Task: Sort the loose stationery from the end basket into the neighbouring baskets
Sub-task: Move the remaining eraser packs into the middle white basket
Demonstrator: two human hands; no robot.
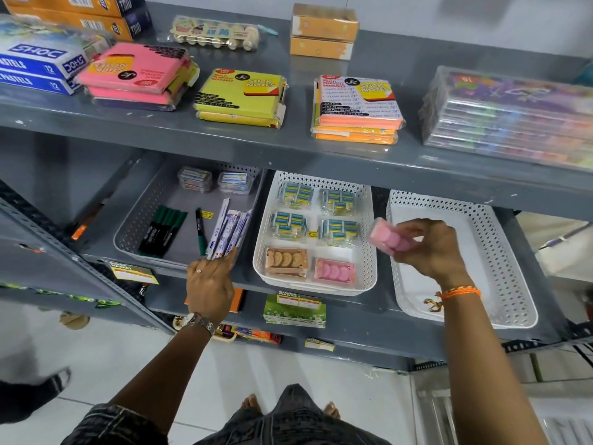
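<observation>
Three baskets stand side by side on the grey shelf. The white end basket (500, 252) on the right holds only a small colourful item (431, 305) near its front. My right hand (426, 244) is over its left rim, shut on a clear box of pink erasers (383, 236). The middle white basket (367, 261) holds several blue-yellow eraser packs, a tan eraser box (286, 260) and a pink eraser box (334, 270). My left hand (210, 281) grips the lower ends of white-blue pen packets (229, 228) at the grey basket's (134, 220) front edge.
Green markers (163, 228) and two small clear boxes (211, 180) lie in the grey basket. The shelf above (288, 146) overhangs the baskets and carries sticky-note stacks. Price tags hang on the shelf edge. More goods sit on the lower shelf. My bare feet stand on white tiles.
</observation>
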